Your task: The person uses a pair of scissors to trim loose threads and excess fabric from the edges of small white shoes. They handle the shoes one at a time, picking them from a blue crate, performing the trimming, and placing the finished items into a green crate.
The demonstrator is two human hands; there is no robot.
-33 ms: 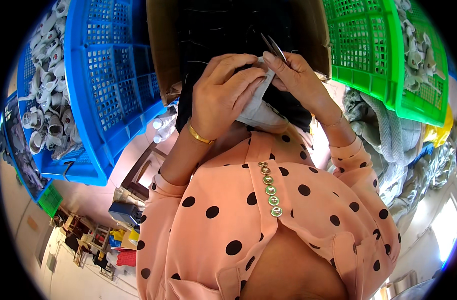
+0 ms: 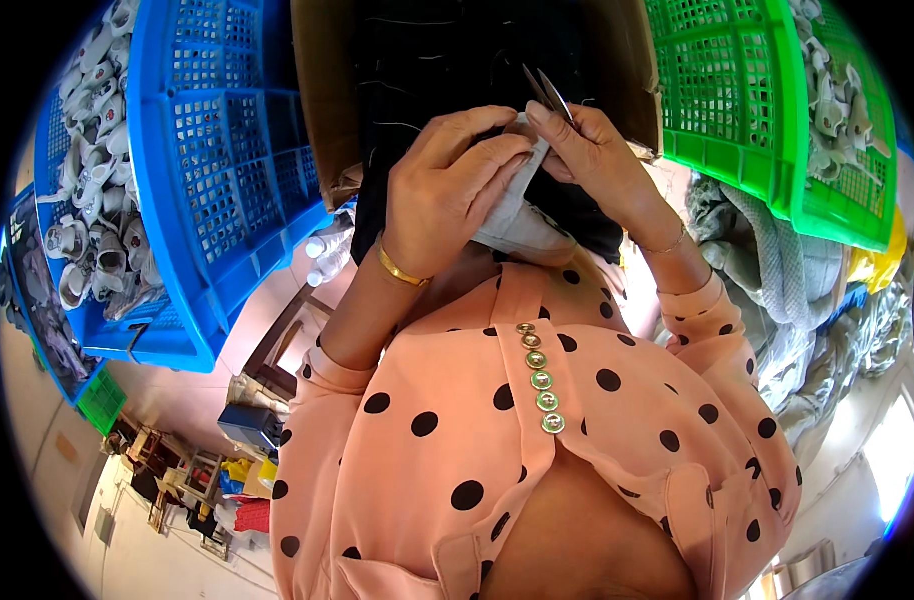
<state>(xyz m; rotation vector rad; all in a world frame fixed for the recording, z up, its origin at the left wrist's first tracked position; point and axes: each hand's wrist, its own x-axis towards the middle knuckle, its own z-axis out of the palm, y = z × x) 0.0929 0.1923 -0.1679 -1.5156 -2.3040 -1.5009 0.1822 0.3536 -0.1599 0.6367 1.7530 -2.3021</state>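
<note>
Pale grey cloth piece (image 2: 529, 235) is between the two hands, in front of the person's body and above the dark cloth (image 2: 427, 55). The left hand (image 2: 452, 190) is bent over its left side, with the fingers folded on it, so this hand is grasping the piece; the thumb is hidden. The right hand (image 2: 602, 160) is closed around snips (image 2: 557, 98), whose two pointed blades stand out past the thumb, slightly apart. The right thumb is also close to the upper edge of the piece; whether it presses there, I cannot tell.

In my judgement the piece is light and soft, with some stiffness along the folded edge, and not slippery or fragile, though the sharp tips could mark it. A good place to hold seems to be the side under the left fingers, well apart from the blades.

Farther out, cardboard (image 2: 327, 110) rises on both sides of the dark cloth, which carries some loose threads. To the left stands a blue crate (image 2: 152, 150) beside many small white shoe-like pieces (image 2: 102, 140); to the right is a green crate (image 2: 792, 110), and below it lies grey textile (image 2: 777, 265).
</note>
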